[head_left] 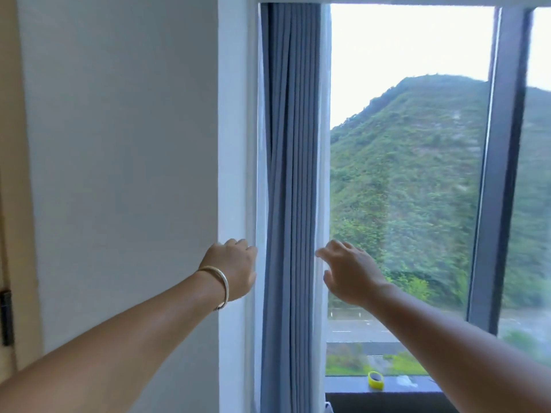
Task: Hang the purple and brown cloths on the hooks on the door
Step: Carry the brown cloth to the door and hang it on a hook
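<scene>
No purple or brown cloth and no hooks show in the head view. Both my arms stretch forward at a window. My left hand (234, 268), with a metal bangle on its wrist, has its fingers curled and sits at the left edge of a gathered blue-grey curtain (292, 174); whether it grips the sheer white fabric there is unclear. On the curtain's right side my right hand (348, 271) is raised with relaxed, slightly bent fingers and holds nothing.
A white wall (125, 144) fills the left. At the far left edge is a beige door frame with a dark hinge (6, 317). A dark window mullion (501, 174) stands right. A yellow ring-shaped object (375, 380) lies on the dark sill.
</scene>
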Motion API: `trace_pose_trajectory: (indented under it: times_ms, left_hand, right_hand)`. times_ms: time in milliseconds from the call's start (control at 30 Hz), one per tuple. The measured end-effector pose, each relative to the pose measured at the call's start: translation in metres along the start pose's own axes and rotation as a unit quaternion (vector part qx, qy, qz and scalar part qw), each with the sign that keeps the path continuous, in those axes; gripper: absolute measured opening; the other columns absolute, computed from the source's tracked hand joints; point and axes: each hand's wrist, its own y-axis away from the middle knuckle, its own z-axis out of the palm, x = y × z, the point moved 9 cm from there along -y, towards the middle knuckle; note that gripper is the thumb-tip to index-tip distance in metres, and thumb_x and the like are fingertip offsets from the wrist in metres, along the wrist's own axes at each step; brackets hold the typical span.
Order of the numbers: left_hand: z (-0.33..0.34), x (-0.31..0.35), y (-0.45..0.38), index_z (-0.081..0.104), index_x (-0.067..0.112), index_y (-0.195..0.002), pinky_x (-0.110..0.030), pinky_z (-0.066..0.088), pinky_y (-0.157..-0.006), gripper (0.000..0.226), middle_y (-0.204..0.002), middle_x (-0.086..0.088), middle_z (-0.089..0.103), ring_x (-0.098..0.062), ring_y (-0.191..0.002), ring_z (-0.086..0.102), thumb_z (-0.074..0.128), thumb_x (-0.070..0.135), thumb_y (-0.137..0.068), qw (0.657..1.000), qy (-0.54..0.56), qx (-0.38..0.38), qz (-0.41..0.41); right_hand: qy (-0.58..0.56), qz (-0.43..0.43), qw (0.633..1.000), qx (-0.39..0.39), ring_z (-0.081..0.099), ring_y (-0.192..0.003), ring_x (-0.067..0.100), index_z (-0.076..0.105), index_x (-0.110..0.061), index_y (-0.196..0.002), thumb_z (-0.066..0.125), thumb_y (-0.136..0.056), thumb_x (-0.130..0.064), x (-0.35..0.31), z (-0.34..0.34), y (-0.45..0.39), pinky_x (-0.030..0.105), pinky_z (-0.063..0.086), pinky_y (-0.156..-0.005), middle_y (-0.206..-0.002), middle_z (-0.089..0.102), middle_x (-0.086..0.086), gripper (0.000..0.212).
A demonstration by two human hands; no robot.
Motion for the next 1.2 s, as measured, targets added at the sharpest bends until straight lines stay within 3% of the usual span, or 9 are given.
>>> trace_pose_trajectory:
  times_ms: [133, 333, 500, 733, 933, 1200]
  left_hand:
    - [-0.01, 0.085, -0.031, 0.048, 0.022, -0.123, -0.034, 0.043, -0.085, 0.038, -0.115, 0.0, 0.055, -0.02, -0.105, 0.053, 0.044, 0.044, -0.093, 0.998, 0.027, 0.0, 0.049]
    - [-0.039, 0.225, -0.066, 0.039, 0.025, -0.137, -0.042, 0.04, -0.098, 0.05, -0.127, -0.001, 0.052, -0.022, -0.115, 0.053, 0.047, 0.047, -0.092, 0.99, 0.077, 0.008, 0.118]
    - [-0.073, 0.353, -0.08, 0.042, 0.027, -0.135, -0.045, 0.043, -0.096, 0.051, -0.126, -0.002, 0.054, -0.024, -0.114, 0.055, 0.051, 0.047, -0.089, 0.976, 0.124, 0.028, 0.176]
    - [-0.12, 0.509, -0.084, 0.038, 0.03, -0.139, -0.041, 0.042, -0.095, 0.055, -0.13, -0.001, 0.052, -0.023, -0.117, 0.055, 0.05, 0.05, -0.089, 0.946, 0.184, 0.059, 0.262]
    - [-0.173, 0.641, -0.065, 0.035, 0.029, -0.14, -0.041, 0.045, -0.091, 0.055, -0.128, -0.002, 0.051, -0.023, -0.114, 0.056, 0.046, 0.051, -0.09, 0.905, 0.225, 0.083, 0.351]
    - [-0.238, 0.787, -0.029, 0.037, 0.027, -0.137, -0.043, 0.042, -0.095, 0.051, -0.128, -0.002, 0.051, -0.023, -0.114, 0.055, 0.047, 0.048, -0.091, 0.836, 0.276, 0.11, 0.461]
  right_hand:
    - [0.03, 0.088, 0.994, -0.054, 0.056, -0.113, 0.025, 0.047, -0.026, -0.133, 0.052, -0.085, -0.024, 0.087, -0.012, 0.046, 0.035, 0.045, -0.089, -0.125, 0.055, 0.002, 0.048]
    - [0.067, 0.198, 0.974, -0.091, 0.056, -0.118, 0.026, 0.038, -0.028, -0.141, 0.055, -0.085, -0.029, 0.212, -0.052, 0.136, 0.036, 0.046, -0.091, -0.139, 0.049, 0.001, 0.058]
    - [0.101, 0.281, 0.949, -0.104, 0.053, -0.12, 0.024, 0.032, -0.029, -0.145, 0.054, -0.089, -0.031, 0.307, -0.092, 0.229, 0.038, 0.047, -0.091, -0.143, 0.045, 0.002, 0.06]
    - [0.143, 0.382, 0.905, -0.124, 0.044, -0.128, 0.024, 0.029, -0.027, -0.147, 0.049, -0.09, -0.03, 0.392, -0.156, 0.357, 0.04, 0.04, -0.101, -0.147, 0.038, 0.002, 0.061]
    - [0.197, 0.473, 0.849, -0.133, 0.048, -0.119, 0.028, 0.032, -0.025, -0.142, 0.048, -0.09, -0.028, 0.443, -0.219, 0.469, 0.04, 0.043, -0.093, -0.137, 0.044, 0.006, 0.055]
    - [0.241, 0.58, 0.767, -0.134, 0.049, -0.117, 0.028, 0.032, -0.024, -0.142, 0.048, -0.089, -0.027, 0.48, -0.281, 0.59, 0.04, 0.046, -0.088, -0.138, 0.043, 0.006, 0.056]
